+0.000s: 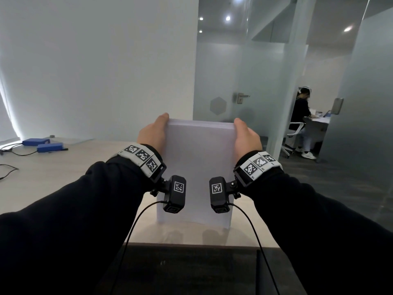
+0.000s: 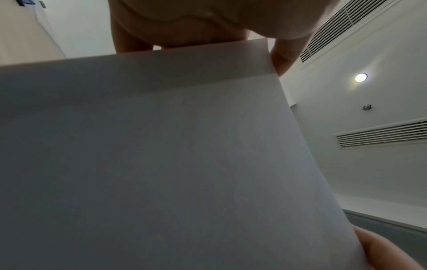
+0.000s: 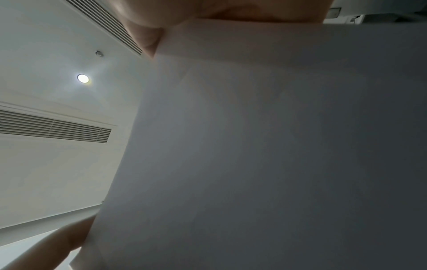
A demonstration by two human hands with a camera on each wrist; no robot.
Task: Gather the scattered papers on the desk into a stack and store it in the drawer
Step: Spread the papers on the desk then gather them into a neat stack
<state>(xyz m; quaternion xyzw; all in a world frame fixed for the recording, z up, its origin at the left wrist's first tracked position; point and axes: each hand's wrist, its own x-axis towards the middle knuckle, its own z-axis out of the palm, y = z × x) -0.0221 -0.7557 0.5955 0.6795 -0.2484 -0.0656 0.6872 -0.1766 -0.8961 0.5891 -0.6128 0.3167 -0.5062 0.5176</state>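
A stack of white papers (image 1: 198, 158) stands upright on its bottom edge on the light wooden desk (image 1: 63, 173), near the front edge. My left hand (image 1: 152, 133) grips the stack's upper left side, thumb at the top corner. My right hand (image 1: 246, 136) grips the upper right side in the same way. The fingers behind the sheets are hidden in the head view. The paper stack (image 2: 161, 155) fills the left wrist view, with a fingertip (image 2: 283, 58) at its corner. The right wrist view is likewise filled by the stack (image 3: 265, 146). No drawer is visible.
Two blue boxes (image 1: 43, 144) with black cables (image 1: 8, 169) lie at the desk's far left. A dark surface (image 1: 191, 269) runs below the desk's front edge. A glass partition with a door handle (image 1: 241, 97) stands behind, and a person (image 1: 301, 116) sits at another desk to the right.
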